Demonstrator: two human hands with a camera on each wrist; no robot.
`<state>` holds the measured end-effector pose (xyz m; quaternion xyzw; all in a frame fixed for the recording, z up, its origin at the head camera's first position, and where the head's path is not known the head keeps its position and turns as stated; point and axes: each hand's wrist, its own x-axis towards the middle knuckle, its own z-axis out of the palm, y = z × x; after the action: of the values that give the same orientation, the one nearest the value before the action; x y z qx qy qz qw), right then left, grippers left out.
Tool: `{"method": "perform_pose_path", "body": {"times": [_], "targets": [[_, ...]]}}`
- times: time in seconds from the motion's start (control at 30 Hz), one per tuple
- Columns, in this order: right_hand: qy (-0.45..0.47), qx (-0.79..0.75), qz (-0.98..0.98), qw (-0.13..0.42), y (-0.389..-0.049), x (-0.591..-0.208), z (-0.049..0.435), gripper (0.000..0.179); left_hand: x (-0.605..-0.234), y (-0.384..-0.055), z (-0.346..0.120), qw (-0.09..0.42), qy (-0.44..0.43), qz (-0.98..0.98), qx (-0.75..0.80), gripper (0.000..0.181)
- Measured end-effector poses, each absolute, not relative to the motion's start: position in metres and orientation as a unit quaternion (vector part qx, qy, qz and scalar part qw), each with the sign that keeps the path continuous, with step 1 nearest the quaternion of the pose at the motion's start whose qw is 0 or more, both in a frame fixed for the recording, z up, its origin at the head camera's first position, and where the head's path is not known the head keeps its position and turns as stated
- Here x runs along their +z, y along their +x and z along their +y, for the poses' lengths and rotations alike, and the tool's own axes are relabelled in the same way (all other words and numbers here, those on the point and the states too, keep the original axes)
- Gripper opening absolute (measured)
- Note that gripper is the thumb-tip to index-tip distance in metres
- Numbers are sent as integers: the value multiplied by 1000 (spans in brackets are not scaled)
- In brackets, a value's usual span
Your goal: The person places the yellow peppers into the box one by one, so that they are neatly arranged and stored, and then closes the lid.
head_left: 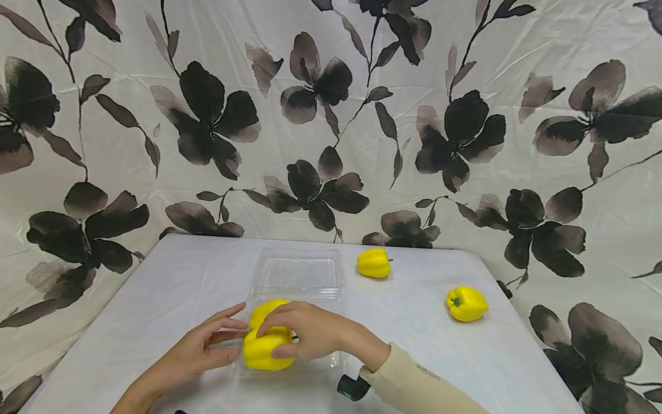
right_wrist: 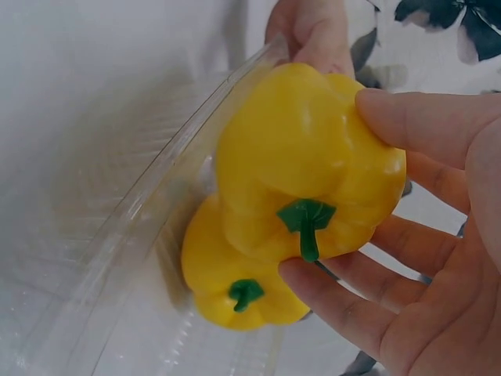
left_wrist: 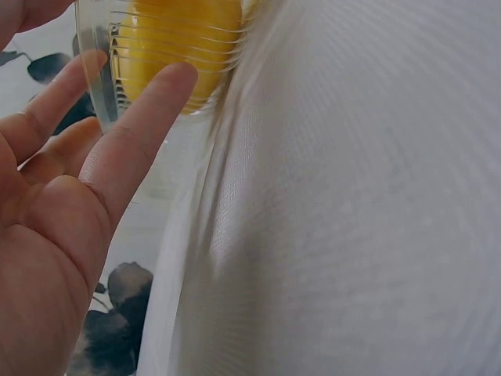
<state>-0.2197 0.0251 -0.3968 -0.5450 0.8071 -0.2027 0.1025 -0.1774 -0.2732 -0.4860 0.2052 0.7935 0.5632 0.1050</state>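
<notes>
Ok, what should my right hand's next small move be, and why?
Probably settle the gripped pepper down in the clear container, nearer you than the pepper already inside: your right hand holds it there, and your left hand is by the container's left side.

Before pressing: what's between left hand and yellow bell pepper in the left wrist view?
The clear plastic clamshell: the left wrist view shows its ribbed wall between the left hand and the yellow bell pepper.

Small dark lettering [head_left: 428, 372] stands on the right sleeve [head_left: 405, 380], too tiny and blurred to read
</notes>
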Motion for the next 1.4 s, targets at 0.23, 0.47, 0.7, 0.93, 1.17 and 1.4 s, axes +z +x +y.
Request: {"method": "perform_pose_path", "body": {"times": [0.23, 0.47, 0.7, 0.93, 1.17, 1.4], "targets": [[-539, -208, 809, 111, -221, -400, 23, 37, -487, -178, -274, 105, 213, 789, 566, 41], [-538, -208, 809, 112, -222, -403, 21, 37, -486, -177, -273, 103, 211, 793, 562, 41], [-537, -199, 813, 106, -223, -408, 19, 37, -486, -177, -273, 103, 213, 794, 560, 41], [-538, -190, 815, 98, -224, -412, 17, 37, -486, -177, -274, 100, 223, 790, 563, 41], [-532, -184, 821, 100, -223, -414, 18, 37, -486, -176, -274, 98, 227, 785, 568, 42], [-534, -179, 822, 82, -218, -416, 16, 34, -488, -177, -274, 100, 229, 784, 568, 42]]}}
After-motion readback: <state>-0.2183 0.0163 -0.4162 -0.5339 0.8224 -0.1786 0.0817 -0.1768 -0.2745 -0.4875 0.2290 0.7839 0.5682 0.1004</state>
